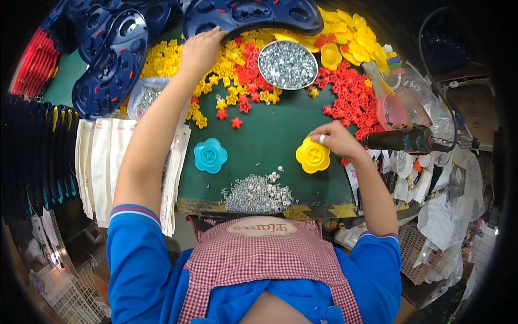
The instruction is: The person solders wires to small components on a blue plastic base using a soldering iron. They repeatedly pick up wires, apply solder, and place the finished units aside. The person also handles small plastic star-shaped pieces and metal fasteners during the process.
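Observation:
My left hand (202,52) reaches to the far side of the table, its fingers closed over the near edge of a curved dark blue plastic tray (253,15) with molded hollows. The thumb's grip there is partly hidden. At the right, my right hand (338,139), with a white band on one finger, pinches the upper edge of a yellow flower-shaped plastic piece (313,155). A matching turquoise flower-shaped piece (210,155) lies on the green tabletop at the left, apart from both hands.
Piles of yellow stars (162,58) and red stars (353,102) flank a round bowl of small metal parts (288,65). Loose screws and washers (256,194) lie at the near edge. A dark power screwdriver (399,139) points in from the right. More blue trays (110,70) stack at the left.

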Available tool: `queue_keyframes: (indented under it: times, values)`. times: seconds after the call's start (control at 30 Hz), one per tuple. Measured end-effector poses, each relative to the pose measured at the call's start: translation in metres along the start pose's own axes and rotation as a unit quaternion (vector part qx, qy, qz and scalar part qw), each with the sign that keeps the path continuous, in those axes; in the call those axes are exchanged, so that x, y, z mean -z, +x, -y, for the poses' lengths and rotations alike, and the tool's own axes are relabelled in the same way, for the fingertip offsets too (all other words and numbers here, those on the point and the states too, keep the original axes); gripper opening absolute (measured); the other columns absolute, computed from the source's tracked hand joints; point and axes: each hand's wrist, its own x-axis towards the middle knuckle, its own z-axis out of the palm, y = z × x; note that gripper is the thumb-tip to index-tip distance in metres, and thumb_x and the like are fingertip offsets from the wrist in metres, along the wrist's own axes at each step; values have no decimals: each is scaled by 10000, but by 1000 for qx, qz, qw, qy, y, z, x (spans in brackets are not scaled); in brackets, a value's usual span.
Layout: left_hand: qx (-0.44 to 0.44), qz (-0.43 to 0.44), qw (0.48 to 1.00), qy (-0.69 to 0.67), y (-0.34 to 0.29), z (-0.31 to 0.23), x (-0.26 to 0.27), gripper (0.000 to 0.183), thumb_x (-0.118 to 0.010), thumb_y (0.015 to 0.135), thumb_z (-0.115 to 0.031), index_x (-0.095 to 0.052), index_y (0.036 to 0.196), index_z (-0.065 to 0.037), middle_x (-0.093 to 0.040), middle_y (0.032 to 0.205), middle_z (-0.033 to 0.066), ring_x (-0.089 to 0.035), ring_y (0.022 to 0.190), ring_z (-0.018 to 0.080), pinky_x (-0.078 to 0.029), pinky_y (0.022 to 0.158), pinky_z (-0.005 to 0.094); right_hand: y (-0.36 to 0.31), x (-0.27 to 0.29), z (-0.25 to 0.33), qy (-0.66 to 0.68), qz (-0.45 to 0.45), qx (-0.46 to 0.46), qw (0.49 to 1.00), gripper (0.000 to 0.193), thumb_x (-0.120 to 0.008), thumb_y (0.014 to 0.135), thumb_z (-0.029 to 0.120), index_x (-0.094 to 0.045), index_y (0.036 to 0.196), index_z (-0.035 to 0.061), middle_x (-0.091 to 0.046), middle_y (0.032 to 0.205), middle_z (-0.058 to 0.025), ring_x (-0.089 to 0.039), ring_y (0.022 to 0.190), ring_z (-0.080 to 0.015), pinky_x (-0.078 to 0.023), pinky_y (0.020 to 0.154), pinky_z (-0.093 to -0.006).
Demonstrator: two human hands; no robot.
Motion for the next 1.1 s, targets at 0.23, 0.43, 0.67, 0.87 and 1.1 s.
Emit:
queue_keyframes:
  times: [0.23, 0.43, 0.67, 0.87, 1.1]
  values:
    - [-1, -158, 987, 0, -28, -34, 92, 154, -671, 854, -143, -721, 999, -154, -729, 875, 44, -689, 772, 251, -537, 714, 356, -18, -11, -2, 144, -258, 114, 948, 405, -617, 965, 340, -656, 1216, 25, -672, 1114, -104, -629, 1026, -201, -505, 860, -350]
    - [-76, -62, 990, -103, -151, -84, 164, 156, -691, 821, -8, -735, 967, -40, -749, 1002, 93, -710, 990, 221, -527, 826, 335, -45, -18, 27, 558, -73, 269, 781, 689, -462, 1019, 430, -206, 1550, 74, -383, 1499, -143, -430, 1349, -285, -424, 1084, -454]
    - [399, -3, 753, -524, -182, -96, 162, 659, -628, 899, -41, -314, 1477, -13, -460, 1412, 154, -506, 1253, 261, -316, 1126, 373, -72, -56, 9, 363, -251, 108, 891, 756, -603, 834, -56, -287, 1515, 26, -495, 1392, -148, -532, 1236, -236, -440, 1055, -367]
    - [474, 53, 704, -526, -204, -98, 138, 446, -580, 952, -19, -424, 1369, 9, -555, 1250, 99, -539, 1137, 152, -435, 981, 273, -70, -75, -27, 171, -284, 83, 940, 715, -595, 816, -84, -322, 1474, -18, -520, 1346, -156, -551, 1203, -225, -431, 1044, -345]
    - [437, 75, 729, -522, -200, -95, 124, 388, -578, 955, -53, -471, 1320, 25, -587, 1228, 104, -560, 1124, 156, -429, 996, 287, -67, -81, -44, 151, -303, 57, 939, 679, -612, 820, -60, -348, 1444, -28, -527, 1321, -172, -555, 1178, -235, -428, 1038, -343]
